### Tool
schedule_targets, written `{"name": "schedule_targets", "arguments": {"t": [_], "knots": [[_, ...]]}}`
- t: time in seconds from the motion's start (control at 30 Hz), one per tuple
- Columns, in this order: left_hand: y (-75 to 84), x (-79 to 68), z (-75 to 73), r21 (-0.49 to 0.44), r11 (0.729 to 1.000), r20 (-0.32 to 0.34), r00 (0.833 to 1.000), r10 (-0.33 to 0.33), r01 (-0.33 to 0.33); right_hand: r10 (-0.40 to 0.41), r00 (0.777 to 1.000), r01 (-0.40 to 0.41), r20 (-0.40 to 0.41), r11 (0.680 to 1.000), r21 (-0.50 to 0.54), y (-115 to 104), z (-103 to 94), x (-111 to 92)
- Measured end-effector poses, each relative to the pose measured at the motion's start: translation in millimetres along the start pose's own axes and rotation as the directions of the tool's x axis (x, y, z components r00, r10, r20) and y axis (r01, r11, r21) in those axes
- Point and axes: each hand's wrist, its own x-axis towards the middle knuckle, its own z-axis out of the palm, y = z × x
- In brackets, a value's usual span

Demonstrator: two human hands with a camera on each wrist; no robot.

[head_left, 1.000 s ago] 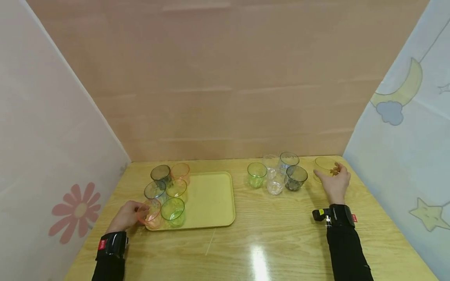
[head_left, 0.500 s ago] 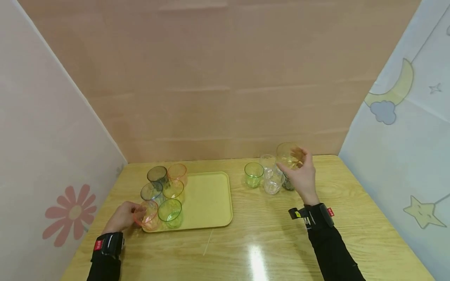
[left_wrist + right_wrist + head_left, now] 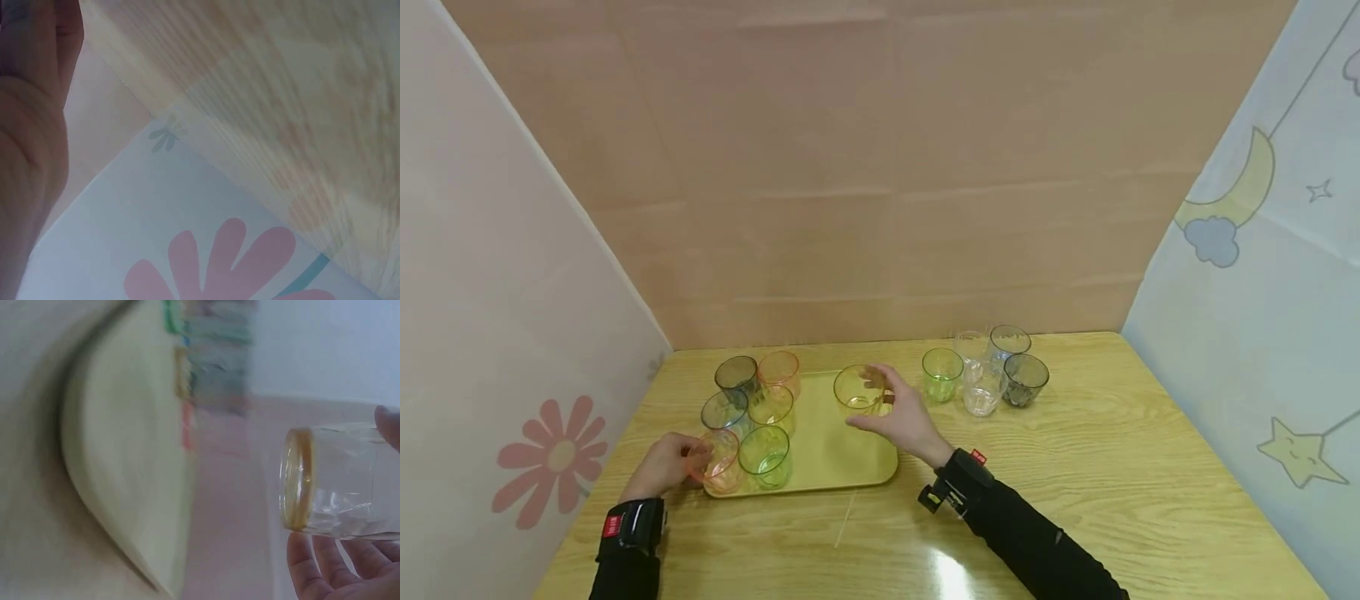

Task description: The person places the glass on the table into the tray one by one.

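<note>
My right hand (image 3: 910, 425) grips the yellow glass (image 3: 856, 392), thumb on one side and fingers on the other, its mouth up. I hold it over the right half of the tray (image 3: 842, 446); from my right wrist I see its base apart from the tray. My left hand (image 3: 662, 467) is at the tray's near left corner, fingers at the left side of the pink glass (image 3: 721, 462). I cannot tell whether they grip it or only touch; in the left wrist view they run out of sight.

Six glasses stand along the tray's left side in two columns. Behind the pink glass come the blue glass (image 3: 726, 412) and, at the far left corner, the grey glass (image 3: 737, 379). Beside them are the green glass (image 3: 766, 458) at the near edge, a second yellow glass (image 3: 772, 407) in the middle and the orange glass (image 3: 780, 372) at the back.

Right of the tray, toward the far edge of the desk (image 3: 1075, 492), five more cluster: a second green glass (image 3: 942, 377) nearest the tray, two clear glasses (image 3: 982, 392) one behind the other, a second blue glass (image 3: 1010, 342) at the back and a dark glass (image 3: 1026, 382) rightmost.

Black straps (image 3: 964, 483) circle both my wrists.
</note>
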Motion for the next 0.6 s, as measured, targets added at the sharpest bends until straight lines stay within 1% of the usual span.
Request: {"name": "schedule_targets", "arguments": {"t": [0.07,0.13,0.23,0.33,0.43,0.53,0.6], "knots": [[1.1,-0.9,0.3,0.001,1.0,0.006,1.0,-0.012,0.012,0.034,0.999,-0.034,0.029,0.999,-0.026,4.1,15.2,3.7],[2.3,-2.3,0.3,0.018,1.0,0.004,1.0,-0.017,0.017,0.067,0.996,-0.065,0.051,0.997,-0.042,8.0,26.2,9.3],[3.1,-3.7,0.5,0.039,0.999,-0.008,1.0,-0.023,0.023,0.098,0.992,-0.094,0.078,0.994,-0.055,13.0,37.4,19.8],[3.3,-3.5,0.7,0.045,0.999,-0.015,1.0,-0.009,0.01,0.098,0.991,-0.095,0.093,0.995,-0.041,16.2,45.3,30.4],[3.1,-2.3,1.1,0.024,1.0,-0.018,1.0,-0.013,0.014,0.087,0.99,-0.087,0.114,0.996,-0.006,18.8,52.2,39.8],[2.6,-1.4,0.9,0.019,0.999,-0.017,0.999,-0.029,0.029,0.111,0.984,-0.12,0.136,0.991,0.057,21.5,58.7,48.2],[2.4,-0.8,0.4,0.022,0.999,-0.016,0.999,-0.033,0.033,0.146,0.98,-0.161,0.137,0.981,0.106,22.8,62.2,54.0]]}}
